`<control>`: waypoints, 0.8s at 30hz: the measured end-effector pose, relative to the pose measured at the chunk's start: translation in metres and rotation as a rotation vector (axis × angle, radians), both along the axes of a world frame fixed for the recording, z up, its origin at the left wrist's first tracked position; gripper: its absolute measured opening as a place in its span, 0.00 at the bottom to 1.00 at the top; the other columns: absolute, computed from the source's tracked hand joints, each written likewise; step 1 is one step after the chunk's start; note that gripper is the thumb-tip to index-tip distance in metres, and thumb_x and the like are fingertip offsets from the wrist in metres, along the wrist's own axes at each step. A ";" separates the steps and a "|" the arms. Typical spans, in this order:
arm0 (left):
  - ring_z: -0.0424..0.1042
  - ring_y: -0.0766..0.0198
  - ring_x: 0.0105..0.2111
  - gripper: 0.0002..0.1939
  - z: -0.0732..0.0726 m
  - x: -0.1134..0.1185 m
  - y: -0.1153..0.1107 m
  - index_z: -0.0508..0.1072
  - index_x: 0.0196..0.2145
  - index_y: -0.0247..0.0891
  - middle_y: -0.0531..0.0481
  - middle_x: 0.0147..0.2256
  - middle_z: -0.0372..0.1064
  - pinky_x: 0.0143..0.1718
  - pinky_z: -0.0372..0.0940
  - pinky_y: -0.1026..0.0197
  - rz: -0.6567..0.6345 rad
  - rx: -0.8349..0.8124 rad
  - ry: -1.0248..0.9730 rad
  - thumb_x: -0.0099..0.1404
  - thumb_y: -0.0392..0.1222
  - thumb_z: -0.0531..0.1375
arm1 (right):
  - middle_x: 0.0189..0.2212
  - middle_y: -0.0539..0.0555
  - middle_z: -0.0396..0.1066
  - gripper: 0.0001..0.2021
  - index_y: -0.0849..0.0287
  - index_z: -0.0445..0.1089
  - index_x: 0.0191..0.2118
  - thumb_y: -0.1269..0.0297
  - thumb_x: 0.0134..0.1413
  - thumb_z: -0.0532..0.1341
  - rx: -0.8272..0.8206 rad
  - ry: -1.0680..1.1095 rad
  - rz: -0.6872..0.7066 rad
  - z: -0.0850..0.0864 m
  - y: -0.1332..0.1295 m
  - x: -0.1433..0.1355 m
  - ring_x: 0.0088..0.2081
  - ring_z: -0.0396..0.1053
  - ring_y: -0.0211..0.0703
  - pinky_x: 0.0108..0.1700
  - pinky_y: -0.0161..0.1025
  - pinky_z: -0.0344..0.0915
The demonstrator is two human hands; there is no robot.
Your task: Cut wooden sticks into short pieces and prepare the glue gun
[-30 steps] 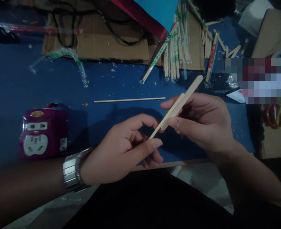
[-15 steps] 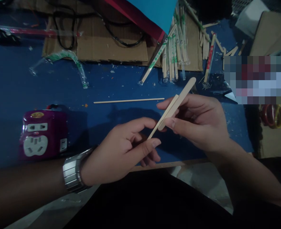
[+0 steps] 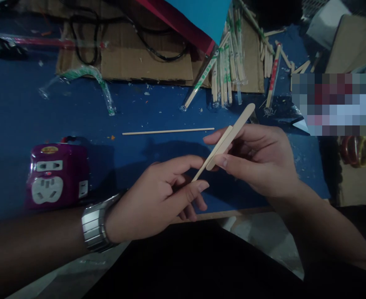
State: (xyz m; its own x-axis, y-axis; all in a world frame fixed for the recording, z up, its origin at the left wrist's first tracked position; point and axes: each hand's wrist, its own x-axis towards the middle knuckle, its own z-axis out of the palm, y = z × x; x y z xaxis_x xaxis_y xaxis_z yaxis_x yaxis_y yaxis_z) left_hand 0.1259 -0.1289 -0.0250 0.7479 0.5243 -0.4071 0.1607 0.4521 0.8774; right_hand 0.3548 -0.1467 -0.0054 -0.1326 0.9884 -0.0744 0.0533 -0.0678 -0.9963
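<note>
My left hand, with a metal watch at its wrist, pinches the lower end of a wooden chopstick. My right hand is closed on a flat popsicle stick with a rounded tip. The two sticks lie side by side, touching, and slant up to the right above the blue table. Behind my hands a second thin chopstick lies alone on the table. The fingertips behind the sticks are partly hidden.
A purple power socket stands at the left. Wrapped chopsticks lie on cardboard at the back, beside a blue sheet. An empty plastic wrapper lies back left. Rolls of tape rest at the right.
Almost nothing differs. The tip of the popsicle stick has dipped very slightly, and the lower fingers of my left hand have curled in a little.
</note>
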 end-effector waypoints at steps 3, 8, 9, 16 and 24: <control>0.84 0.65 0.26 0.22 0.001 0.001 0.001 0.73 0.66 0.45 0.55 0.31 0.82 0.28 0.81 0.68 0.000 0.023 0.016 0.79 0.50 0.63 | 0.35 0.50 0.85 0.11 0.50 0.85 0.47 0.68 0.60 0.75 0.010 -0.014 -0.002 0.000 0.000 0.000 0.34 0.82 0.43 0.37 0.39 0.81; 0.83 0.66 0.25 0.21 0.001 0.001 0.001 0.73 0.66 0.46 0.56 0.30 0.81 0.28 0.81 0.70 0.014 0.039 0.001 0.79 0.48 0.63 | 0.35 0.50 0.85 0.11 0.49 0.85 0.47 0.68 0.60 0.75 0.012 -0.028 -0.004 -0.001 0.001 0.000 0.34 0.82 0.43 0.37 0.39 0.82; 0.83 0.66 0.25 0.21 0.000 0.001 0.001 0.73 0.66 0.46 0.56 0.30 0.81 0.28 0.81 0.70 0.014 0.039 -0.001 0.79 0.48 0.63 | 0.35 0.49 0.85 0.11 0.49 0.85 0.47 0.68 0.60 0.75 0.011 -0.023 0.000 -0.001 0.001 0.000 0.34 0.82 0.42 0.38 0.38 0.82; 0.84 0.66 0.26 0.20 0.000 0.000 0.000 0.74 0.65 0.45 0.57 0.30 0.82 0.29 0.81 0.70 0.016 0.052 -0.020 0.79 0.46 0.63 | 0.35 0.50 0.85 0.11 0.49 0.85 0.48 0.68 0.60 0.75 0.008 -0.035 -0.007 -0.001 0.001 0.000 0.34 0.82 0.43 0.37 0.39 0.82; 0.84 0.66 0.27 0.20 0.000 0.001 0.000 0.74 0.65 0.46 0.57 0.30 0.82 0.29 0.81 0.69 0.002 0.062 -0.013 0.80 0.47 0.62 | 0.35 0.49 0.85 0.11 0.48 0.85 0.48 0.69 0.61 0.75 0.010 -0.038 -0.003 -0.001 0.000 0.000 0.34 0.82 0.42 0.38 0.39 0.82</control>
